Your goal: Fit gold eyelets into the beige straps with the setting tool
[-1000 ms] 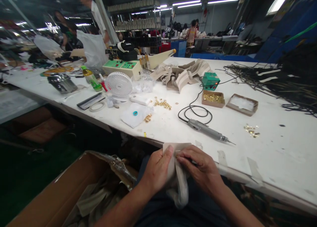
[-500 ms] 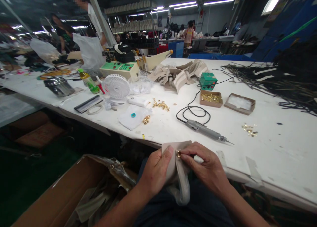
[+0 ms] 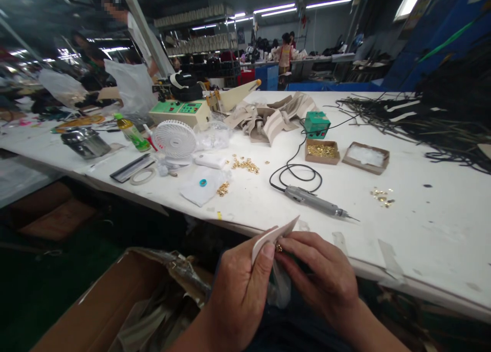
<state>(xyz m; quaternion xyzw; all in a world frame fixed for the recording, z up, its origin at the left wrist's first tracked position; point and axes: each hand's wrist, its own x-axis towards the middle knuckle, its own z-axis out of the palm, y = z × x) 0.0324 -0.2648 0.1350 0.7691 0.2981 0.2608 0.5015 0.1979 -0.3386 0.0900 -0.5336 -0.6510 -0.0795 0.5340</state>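
Both forearms reach up from the bottom of the view, and the hands meet in front of the near edge of the white table [image 3: 422,249]. The left hand [image 3: 242,283] grips a beige piece [image 3: 288,226], its thumb lying along the near face and pointing up, its other fingers curled behind. The piece tilts, its upper corner rising to the right between the hands. The right hand [image 3: 326,272] comes in from the other side, knuckles bent, index finger and thumb closed narrowly around a small gold fitting [image 3: 279,248] against the piece, just beside the left thumb.
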